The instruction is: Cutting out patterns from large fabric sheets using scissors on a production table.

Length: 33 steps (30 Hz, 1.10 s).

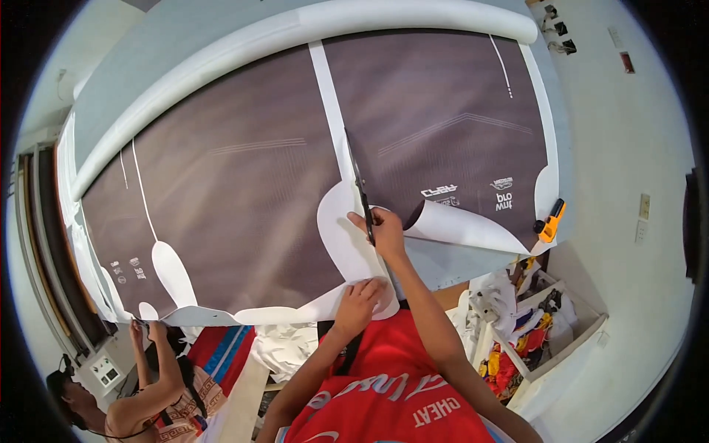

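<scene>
A large sheet [244, 192] printed with dark grey-brown panels and white margins covers the table in front of me. My right hand [382, 230] grips long black scissors [360, 184], whose blades point away from me along the white strip [330, 96] between two panels. Beside that hand, a cut edge of the right panel [458, 148] curls up and shows its white underside [469, 227]. My left hand [359, 304] rests with fingers spread on the white margin at the near edge. Whether it also pinches that edge is unclear.
A thick white roll [258, 46] lies across the far side. An orange and black cutter [548, 221] sits at the right table edge. Below it stands a wooden bin [543, 347] of coloured scraps. At lower left, another person [151, 384] works at the sheet's corner.
</scene>
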{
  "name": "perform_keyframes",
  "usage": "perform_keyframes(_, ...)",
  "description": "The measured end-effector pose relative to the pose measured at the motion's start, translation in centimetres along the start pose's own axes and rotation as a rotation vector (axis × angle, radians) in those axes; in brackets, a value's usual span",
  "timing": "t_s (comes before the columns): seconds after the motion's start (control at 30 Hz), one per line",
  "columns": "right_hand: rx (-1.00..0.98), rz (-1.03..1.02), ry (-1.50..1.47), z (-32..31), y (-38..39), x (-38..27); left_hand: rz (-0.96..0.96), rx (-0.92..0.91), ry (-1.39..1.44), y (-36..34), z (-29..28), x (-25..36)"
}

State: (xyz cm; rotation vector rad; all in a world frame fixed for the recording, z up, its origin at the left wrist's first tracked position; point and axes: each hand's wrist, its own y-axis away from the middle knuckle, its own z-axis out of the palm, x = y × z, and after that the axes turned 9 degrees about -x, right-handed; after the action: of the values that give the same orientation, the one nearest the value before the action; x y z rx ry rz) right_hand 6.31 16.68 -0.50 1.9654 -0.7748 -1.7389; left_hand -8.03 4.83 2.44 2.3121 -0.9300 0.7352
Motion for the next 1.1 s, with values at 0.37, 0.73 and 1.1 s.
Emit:
perform_keyframes(0.37,0.032,-0.058,0.128,0.1,0.7,-1.4,-0.377,0.595,-0.498,-19.2,-26.6,-14.1)
perform_keyframes(0.73,0.024,-0.089,0.233,-0.6,1.0,-2.1,-0.087,0.303,-1.053,-32.4,-37.1,-21.4)
perform_keyframes(1.1,-0.001,-0.085,0.234,-1.2,1.4,-0.3,-0.12,0.477,-0.764,-37.8,-44.9,-25.1)
